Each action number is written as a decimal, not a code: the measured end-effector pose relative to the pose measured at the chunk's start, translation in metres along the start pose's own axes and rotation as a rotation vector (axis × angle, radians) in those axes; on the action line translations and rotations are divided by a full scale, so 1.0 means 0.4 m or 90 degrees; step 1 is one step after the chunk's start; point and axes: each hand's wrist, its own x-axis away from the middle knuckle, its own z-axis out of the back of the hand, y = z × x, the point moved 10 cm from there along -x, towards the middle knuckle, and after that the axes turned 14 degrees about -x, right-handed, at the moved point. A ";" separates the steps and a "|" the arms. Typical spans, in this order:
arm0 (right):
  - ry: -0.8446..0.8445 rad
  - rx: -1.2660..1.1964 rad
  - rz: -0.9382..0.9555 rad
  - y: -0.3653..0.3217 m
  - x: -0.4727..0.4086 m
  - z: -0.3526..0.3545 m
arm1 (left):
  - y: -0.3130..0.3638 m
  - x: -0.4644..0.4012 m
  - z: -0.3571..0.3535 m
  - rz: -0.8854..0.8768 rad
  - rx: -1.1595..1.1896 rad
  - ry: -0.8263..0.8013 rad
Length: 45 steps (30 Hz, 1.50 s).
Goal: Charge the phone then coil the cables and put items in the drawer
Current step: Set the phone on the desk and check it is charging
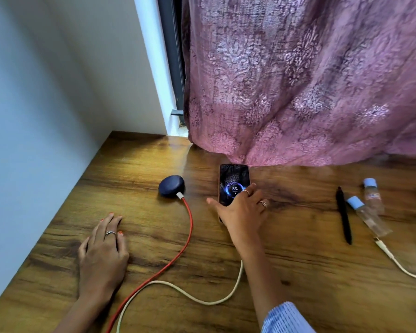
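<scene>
We see the phone [233, 182] lying flat on the wooden worktop [286, 272], its long axis running away from us toward the curtain [298, 80], screen lit. Our right hand [240, 212] rests over its near end, grip spread wide; our left hand [103, 251] lies flat, fingers relaxed, beside the red cable [187, 236].

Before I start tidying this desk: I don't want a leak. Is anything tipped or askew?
Yes. One clear bottle with a blue cap lies on its side beside the black pen, its neighbour looks upright. No spill shows. The phone reads 83 on a charging screen under the right hand.
</scene>
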 end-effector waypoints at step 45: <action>0.228 -0.251 0.214 -0.094 0.157 0.086 | -0.006 -0.004 -0.008 0.003 0.005 0.010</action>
